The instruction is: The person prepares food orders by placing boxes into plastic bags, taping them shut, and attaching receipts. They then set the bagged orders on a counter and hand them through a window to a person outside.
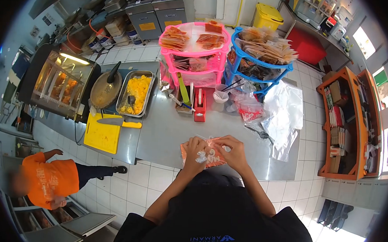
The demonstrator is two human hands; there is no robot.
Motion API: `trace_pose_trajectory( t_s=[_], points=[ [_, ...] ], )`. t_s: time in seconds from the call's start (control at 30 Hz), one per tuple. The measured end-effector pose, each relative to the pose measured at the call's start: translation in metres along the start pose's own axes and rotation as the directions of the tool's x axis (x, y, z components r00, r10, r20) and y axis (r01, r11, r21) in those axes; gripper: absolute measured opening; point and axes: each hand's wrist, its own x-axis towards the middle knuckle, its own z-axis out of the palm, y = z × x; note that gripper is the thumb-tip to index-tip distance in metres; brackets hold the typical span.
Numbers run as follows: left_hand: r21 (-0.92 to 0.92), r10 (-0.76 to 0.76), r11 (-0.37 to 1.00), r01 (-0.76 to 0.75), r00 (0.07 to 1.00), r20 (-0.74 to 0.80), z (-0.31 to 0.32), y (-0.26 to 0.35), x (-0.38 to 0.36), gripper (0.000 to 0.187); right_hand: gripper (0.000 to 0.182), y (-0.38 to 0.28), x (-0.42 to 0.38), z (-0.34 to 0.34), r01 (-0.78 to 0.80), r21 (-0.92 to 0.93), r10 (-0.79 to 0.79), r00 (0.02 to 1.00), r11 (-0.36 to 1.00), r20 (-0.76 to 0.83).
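Note:
Low on the steel table, an orange-red flat sheet or packet (214,159) lies close in front of me, with small pale curled pieces (212,157) on top. My left hand (195,152) is over its left side, fingers curled down and closed, and a crumpled whitish bit (201,157) shows beside them. Over the right side, my right hand (231,150) has its thumb and fingertips pinched together at the pale pieces. What the fingertips hold is too small to make out.
Beyond stand a red tape dispenser (200,104), a pink tiered rack (195,55) and a blue rack (260,67), with packets. Clear plastic bags (284,112) lie right. Left are a metal tray (136,94), a knife (110,121) on a yellow board (102,136), and a person in orange (52,179).

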Motion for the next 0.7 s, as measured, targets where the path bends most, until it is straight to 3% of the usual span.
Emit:
trace_pose_trajectory(
  t_s=[0.07, 0.17, 0.3, 0.4, 0.6, 0.7],
  points=[
    [0.11, -0.016, 0.994, 0.022, 0.998, -0.053, -0.007, 0.004, -0.001, 0.029, 0.019, 0.0, 0.003, -0.003, -0.027, -0.069, 0.023, 0.998, 0.997, -0.066],
    [0.191, 0.002, 0.981, 0.018, 0.994, -0.105, -0.011, 0.003, -0.008, 0.029, 0.017, 0.005, -0.007, 0.01, 0.032, -0.134, -0.016, 0.992, 0.991, 0.123],
    [0.275, 0.166, 0.953, -0.13, 0.98, -0.113, -0.024, 0.006, 0.007, 0.029, 0.012, 0.019, -0.015, 0.032, 0.246, -0.168, -0.211, 0.957, 0.955, 0.197],
    [-0.099, -0.015, 0.995, 0.03, 0.988, 0.154, -0.028, -0.007, 0.01, 0.029, 0.015, 0.017, -0.008, 0.028, 0.084, -0.113, -0.044, 0.948, 0.99, 0.316],
    [0.105, -0.202, 0.979, 0.177, 0.93, 0.307, -0.045, 0.009, 0.026, 0.018, 0.017, 0.012, -0.004, 0.023, 0.125, -0.113, -0.083, 0.945, 0.986, 0.317],
    [0.12, -0.214, 0.975, 0.186, 0.927, 0.309, -0.042, 0.009, 0.029, 0.02, 0.018, 0.015, -0.008, 0.027, 0.19, -0.139, -0.147, 0.95, 0.972, 0.274]
  ],
)
